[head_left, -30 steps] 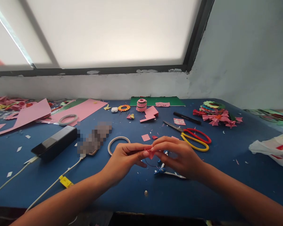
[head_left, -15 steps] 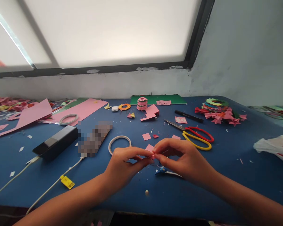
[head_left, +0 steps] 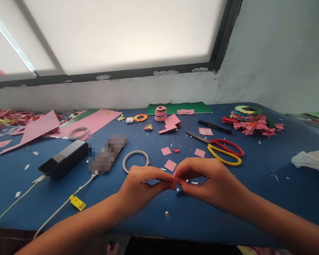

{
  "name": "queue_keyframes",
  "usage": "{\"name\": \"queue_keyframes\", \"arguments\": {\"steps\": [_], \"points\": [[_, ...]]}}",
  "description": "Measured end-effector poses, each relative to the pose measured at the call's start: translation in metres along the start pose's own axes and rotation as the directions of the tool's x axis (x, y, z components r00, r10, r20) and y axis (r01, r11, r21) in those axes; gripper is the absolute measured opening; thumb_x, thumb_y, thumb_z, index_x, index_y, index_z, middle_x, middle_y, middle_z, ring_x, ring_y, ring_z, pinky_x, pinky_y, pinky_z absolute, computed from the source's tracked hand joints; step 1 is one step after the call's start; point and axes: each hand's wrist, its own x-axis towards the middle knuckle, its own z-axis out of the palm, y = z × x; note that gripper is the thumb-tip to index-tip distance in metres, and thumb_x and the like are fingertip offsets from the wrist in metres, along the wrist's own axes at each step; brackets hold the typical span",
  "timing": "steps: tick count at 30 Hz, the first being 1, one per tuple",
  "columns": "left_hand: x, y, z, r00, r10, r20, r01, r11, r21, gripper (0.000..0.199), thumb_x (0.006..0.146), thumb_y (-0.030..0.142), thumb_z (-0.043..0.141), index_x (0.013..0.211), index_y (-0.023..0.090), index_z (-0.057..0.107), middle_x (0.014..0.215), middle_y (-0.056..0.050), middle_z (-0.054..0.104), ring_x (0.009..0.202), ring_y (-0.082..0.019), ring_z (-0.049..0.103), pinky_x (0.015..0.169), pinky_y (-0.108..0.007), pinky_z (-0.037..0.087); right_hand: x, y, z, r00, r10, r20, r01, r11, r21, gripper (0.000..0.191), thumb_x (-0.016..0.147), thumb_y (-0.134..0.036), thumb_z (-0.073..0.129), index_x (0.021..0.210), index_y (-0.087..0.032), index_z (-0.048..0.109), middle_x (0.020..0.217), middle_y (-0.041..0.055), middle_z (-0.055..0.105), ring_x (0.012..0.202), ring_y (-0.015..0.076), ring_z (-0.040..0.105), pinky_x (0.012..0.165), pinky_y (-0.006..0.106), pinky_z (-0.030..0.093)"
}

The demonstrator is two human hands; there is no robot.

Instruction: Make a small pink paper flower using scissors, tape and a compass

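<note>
I am watching through the head camera, with both bare hands over the middle of the blue worktop [head_left: 218, 219], nearer its front edge than its back. The left hand [head_left: 140, 186] has its thumb and index fingertips together, and the right hand [head_left: 208, 179] meets it tip to tip. As far as I can make out, both are pinching one small pink paper piece [head_left: 175, 179]; the fingertips hide nearly all of it, so I cannot tell its shape. A blue-tipped item [head_left: 178, 191] peeks out under my right fingers, mostly covered.

Just beyond the fingertips I have a pink paper square [head_left: 170, 165] on the worktop, with a small red folded paper [head_left: 176, 150] behind it. A tape roll [head_left: 124, 163] lies flat just behind my left hand. To the right, scissors [head_left: 224, 156] with one red and one yellow handle point their blades towards the back edge, and a black marker [head_left: 215, 126] lies behind them. A pearl-like bead [head_left: 167, 214] sits near the front edge. Along the back edge I see a green sheet [head_left: 198, 107] and a stack of scalloped pink rings [head_left: 160, 114]; paper flowers [head_left: 251, 126] are heaped towards the back right corner.
</note>
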Motion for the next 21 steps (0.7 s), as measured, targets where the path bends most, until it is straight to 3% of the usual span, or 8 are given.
{"name": "queue_keyframes", "arguments": {"steps": [4,10,12,15,21], "points": [[-0.001,0.000,0.001,0.999,-0.037,-0.017,0.036,0.998,-0.054,0.013,0.072,0.010,0.070,0.080,0.020,0.073,0.071,-0.002,0.076,0.061,-0.016,0.071,0.059,-0.023,0.059,-0.005,0.005,0.002,0.973,-0.230,-0.024,0.222,0.956,-0.192,0.012,0.080,-0.008,0.060,0.086,-0.018,0.058,0.079,-0.0004,0.065,0.070,0.0092,0.062,0.064,0.019,0.052],[-0.005,-0.001,0.005,0.993,-0.022,-0.112,0.013,0.997,-0.082,0.014,0.071,0.008,0.072,0.079,0.019,0.072,0.069,-0.002,0.074,0.061,-0.015,0.069,0.059,-0.025,0.058,-0.011,0.013,0.009,0.859,-0.509,-0.059,0.415,0.759,-0.501,0.015,0.084,-0.012,0.057,0.093,-0.020,0.049,0.088,0.0035,0.063,0.073,0.0116,0.060,0.061,0.023,0.051],[-0.004,0.000,0.006,0.983,0.044,-0.180,-0.055,0.997,-0.061,0.014,0.068,0.010,0.074,0.078,0.020,0.072,0.067,-0.002,0.072,0.063,-0.015,0.066,0.059,-0.026,0.056,-0.010,0.011,0.012,0.845,-0.521,-0.119,0.424,0.789,-0.445,0.016,0.084,-0.010,0.056,0.093,-0.021,0.047,0.084,0.0024,0.061,0.070,0.0112,0.059,0.061,0.022,0.051],[-0.002,0.002,0.006,0.954,0.163,-0.253,-0.174,0.984,-0.022,0.016,0.066,0.013,0.077,0.078,0.022,0.071,0.064,-0.001,0.070,0.065,-0.015,0.061,0.060,-0.027,0.054,-0.008,0.008,0.014,0.853,-0.478,-0.209,0.436,0.873,-0.218,0.019,0.081,-0.009,0.053,0.095,-0.020,0.046,0.083,0.0023,0.058,0.074,0.0111,0.059,0.064,0.022,0.052],[-0.004,0.004,0.004,0.925,0.257,-0.280,-0.280,0.959,-0.048,0.018,0.070,0.007,0.073,0.077,0.021,0.065,0.067,0.001,0.074,0.065,-0.014,0.062,0.072,-0.032,0.055,-0.008,0.010,0.015,0.875,-0.446,-0.186,0.432,0.895,-0.112,0.024,0.077,-0.007,0.059,0.097,-0.018,0.052,0.085,0.0037,0.065,0.080,0.0130,0.064,0.071,0.025,0.055]]}}
